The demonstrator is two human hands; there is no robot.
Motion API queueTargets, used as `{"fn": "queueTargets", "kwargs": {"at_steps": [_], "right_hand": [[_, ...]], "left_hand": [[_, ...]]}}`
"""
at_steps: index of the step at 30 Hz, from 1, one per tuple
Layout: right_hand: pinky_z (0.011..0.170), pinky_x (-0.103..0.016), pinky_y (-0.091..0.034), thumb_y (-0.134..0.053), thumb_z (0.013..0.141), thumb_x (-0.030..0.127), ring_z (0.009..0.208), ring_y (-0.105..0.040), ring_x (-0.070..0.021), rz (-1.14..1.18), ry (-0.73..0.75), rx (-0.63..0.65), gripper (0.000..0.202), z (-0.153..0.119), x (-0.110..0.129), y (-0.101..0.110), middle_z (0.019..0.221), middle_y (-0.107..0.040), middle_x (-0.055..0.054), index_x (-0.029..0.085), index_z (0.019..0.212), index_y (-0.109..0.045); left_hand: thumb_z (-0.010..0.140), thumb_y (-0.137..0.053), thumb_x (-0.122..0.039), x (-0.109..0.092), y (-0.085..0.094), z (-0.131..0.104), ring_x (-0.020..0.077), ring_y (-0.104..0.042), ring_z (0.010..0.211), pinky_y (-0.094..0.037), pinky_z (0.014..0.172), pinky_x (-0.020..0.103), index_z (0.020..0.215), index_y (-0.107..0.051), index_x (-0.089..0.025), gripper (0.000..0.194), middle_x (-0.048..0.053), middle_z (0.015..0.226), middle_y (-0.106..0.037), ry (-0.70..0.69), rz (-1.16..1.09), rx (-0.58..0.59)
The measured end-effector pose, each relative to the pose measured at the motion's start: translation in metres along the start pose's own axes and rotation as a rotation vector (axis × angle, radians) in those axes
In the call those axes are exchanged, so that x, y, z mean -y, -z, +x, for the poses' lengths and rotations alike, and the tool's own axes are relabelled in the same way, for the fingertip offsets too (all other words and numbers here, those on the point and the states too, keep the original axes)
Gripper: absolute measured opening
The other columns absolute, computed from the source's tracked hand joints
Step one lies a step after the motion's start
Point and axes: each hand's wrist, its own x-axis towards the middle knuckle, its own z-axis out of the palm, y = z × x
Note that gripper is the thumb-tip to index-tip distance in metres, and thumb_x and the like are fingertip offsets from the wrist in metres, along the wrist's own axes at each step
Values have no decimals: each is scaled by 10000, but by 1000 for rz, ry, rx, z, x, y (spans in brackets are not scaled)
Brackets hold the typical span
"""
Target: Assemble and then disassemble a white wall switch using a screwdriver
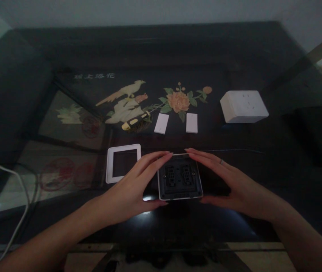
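The square switch body (179,190) is at the near middle of the dark, glossy counter (178,226), its dark inner side facing up, with two slotted mechanisms and a small screw on either side. Whether it rests on the surface or is slightly lifted, I cannot tell.

The left hand (125,190) and right hand (242,189) frame it in two wide, curved grips. On each, the fingers (157,158) are at the far edge and the thumb is at the near corner, so the body is lightly held between them, with a broad gap inside each palm. This rim hold seems sound: it leaves the mechanisms uncovered. Even, light pressure from both sides should keep the body square; pinching one corner could tip it.

Just beside the left hand, partly behind it, lies the white frame (109,164), flat. Beyond are two separate white plates (161,124) (192,123), best kept unscuffed. The yellow-and-black tool (134,122) lies left of them, the white box (247,106) well to the right. A pale cable (3,168) runs at far left, safest away from the forearm.
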Motion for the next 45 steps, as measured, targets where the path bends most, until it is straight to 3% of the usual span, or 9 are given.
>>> {"fn": "queueTargets", "kwargs": {"at_steps": [20,29,35,45], "right_hand": [[1148,-479,-385,-721,839,355,1410,-428,-250,70,-36,-62,743,2,4,2,1542,-452,-62,320,1493,-371],[1138,-442,-399,-748,822,338,1396,-450,-230,57,5,-135,690,4,5,-6,1514,-487,-96,261,1439,-449],[1117,-495,-421,-776,791,349,1361,-492,-274,81,-6,-156,711,6,4,-8,1494,-513,-85,301,1433,-474],[1115,-510,-420,-805,755,375,1350,-502,-293,100,-41,-154,728,6,2,-10,1486,-522,-79,319,1417,-507]], "left_hand": [[807,-750,-260,1,-3,-1,305,-354,1433,-342,1178,531,1516,-192,-390,912,71,1552,-300,-2,-43,-12],[770,-751,-203,-1,-10,1,282,-432,1365,-373,1160,520,1482,-273,-345,869,74,1469,-410,9,-113,-124],[744,-772,-198,-1,-14,1,294,-435,1365,-396,1138,545,1472,-285,-365,892,77,1469,-418,62,-242,-166],[752,-770,-227,0,-10,2,319,-445,1354,-404,1130,548,1457,-314,-343,847,94,1455,-418,8,-135,-139]]}}
